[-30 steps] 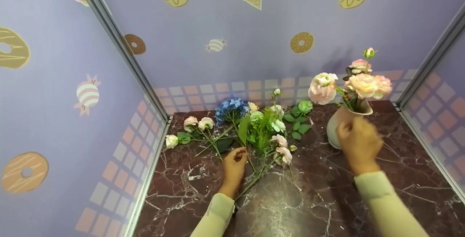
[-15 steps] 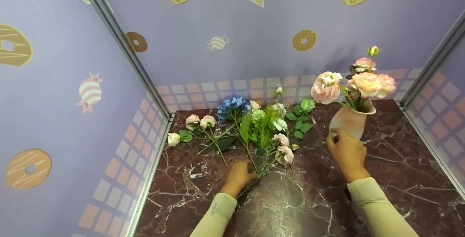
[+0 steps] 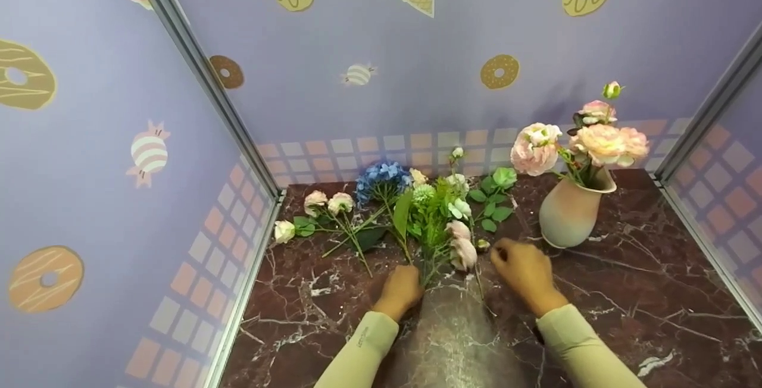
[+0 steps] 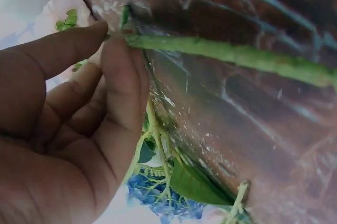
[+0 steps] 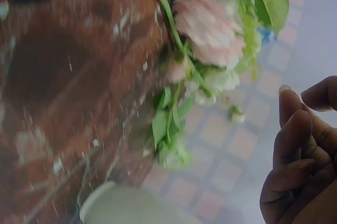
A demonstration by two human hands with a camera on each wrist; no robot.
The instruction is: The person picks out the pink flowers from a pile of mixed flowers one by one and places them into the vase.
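The left hand (image 3: 402, 290) pinches a green stem (image 4: 231, 54) between thumb and forefinger; in the left wrist view the stem runs from the fingertips towards three o'clock, and which bloom it belongs to cannot be told. Seen from the head camera, a blue flower (image 3: 381, 180) lies near twelve o'clock from this hand, and a white rose (image 3: 284, 231) at ten. The right hand (image 3: 527, 272) holds nothing, its fingers loosely curled. Pale pink blooms (image 3: 461, 246) lie near it towards ten o'clock, and a green rose (image 3: 504, 177) farther off, close to twelve. At one o'clock from the right hand a vase (image 3: 570, 212) stands upright on the dark marbled tabletop (image 3: 649, 316), with peach-pink flowers (image 3: 601, 144) in its mouth.
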